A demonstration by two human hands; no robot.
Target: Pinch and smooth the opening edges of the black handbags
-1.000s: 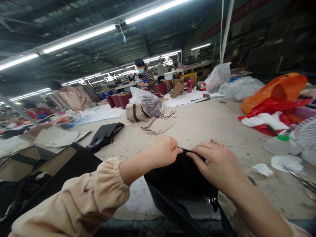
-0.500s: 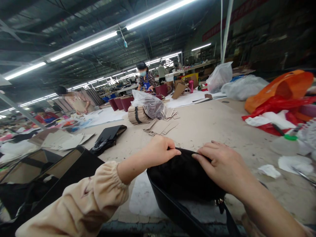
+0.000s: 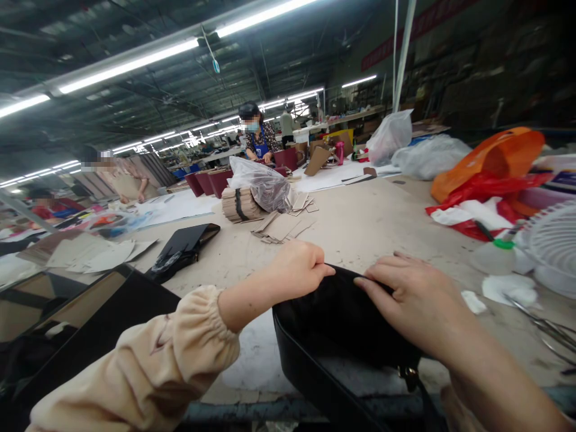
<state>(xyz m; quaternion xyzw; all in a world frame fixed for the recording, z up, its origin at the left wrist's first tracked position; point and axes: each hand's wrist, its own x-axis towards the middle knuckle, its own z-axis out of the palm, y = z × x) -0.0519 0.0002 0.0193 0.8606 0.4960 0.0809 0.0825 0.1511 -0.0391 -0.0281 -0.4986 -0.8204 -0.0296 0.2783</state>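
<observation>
A black bag [image 3: 315,354] with its mouth open toward me lies at the table's near edge. Along its far rim, my left hand [image 3: 299,267] pinches the edge between thumb and fingers. A short way to the right, my right hand [image 3: 405,294] grips the same rim, thumb on the inner side and fingers over the outside. A metal buckle [image 3: 408,373] with a strap hangs at the bag's right side. The inside is dark, and its bottom is hidden.
Black box-shaped pieces [image 3: 103,324] stand at left, with a black bag [image 3: 182,249] beyond. A bundle of card strips [image 3: 243,205] lies ahead. At right are a white fan [image 3: 551,246], scissors [image 3: 540,324] and an orange bag [image 3: 490,162]. A co-worker [image 3: 258,141] stands across the table.
The view has turned slightly right, bringing the fan and scissors further in. Both hands keep their hold on the bag's rim, with little shift.
</observation>
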